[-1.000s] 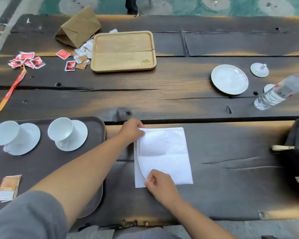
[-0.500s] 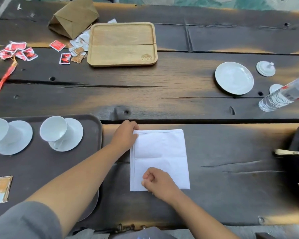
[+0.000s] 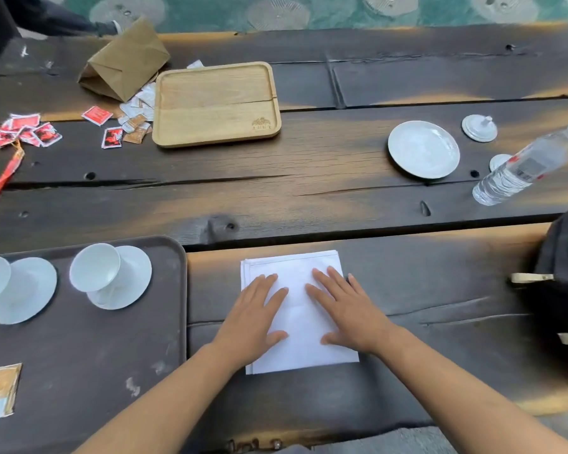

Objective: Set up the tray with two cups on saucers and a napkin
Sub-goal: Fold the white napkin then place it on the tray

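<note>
White paper napkin, folded square, lies on the dark wooden table just right of the brown tray, not yet on it. My left hand and right hand rest flat on it, fingers spread, gripping nothing. Light and limp, it should lift best pinched at an edge through every layer. Two cups sit on saucers on the tray.

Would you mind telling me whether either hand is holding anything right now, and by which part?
Nothing is gripped. The left hand and right hand lie flat, palms down, on the folded white napkin.
</note>
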